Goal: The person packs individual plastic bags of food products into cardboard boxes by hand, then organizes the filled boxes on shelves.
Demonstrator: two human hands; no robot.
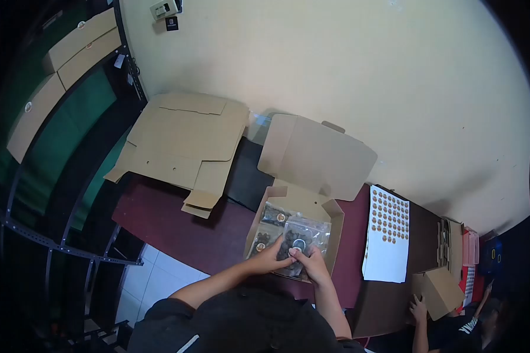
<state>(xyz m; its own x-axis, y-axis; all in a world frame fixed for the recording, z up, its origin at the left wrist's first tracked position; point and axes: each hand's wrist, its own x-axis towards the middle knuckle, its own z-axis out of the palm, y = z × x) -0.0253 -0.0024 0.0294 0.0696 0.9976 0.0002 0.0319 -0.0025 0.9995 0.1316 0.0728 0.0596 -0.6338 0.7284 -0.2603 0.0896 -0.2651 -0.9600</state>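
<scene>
Both hands are over an open cardboard box (335, 241) whose lid stands raised at the back. A clear plastic bag (318, 230) of dark lumpy pieces, with a round sticker on its front, is held between them. My left hand (269, 257) grips its left side, fingers closed. On the lower right, my right hand (312, 263) is closed on the same bag, its thumb at the round sticker. Inside the box, similar bags (272, 215) with round stickers lie on the left, partly covered by the held bag and my left hand.
Flattened cardboard boxes (188, 129) lie at the left of the dark red table (153, 203). To the right is a sheet of round stickers (388, 235). A co-worker's hand (418, 309) touches a closed cardboard box (439, 292). A metal shelf (59, 247) stands on the left.
</scene>
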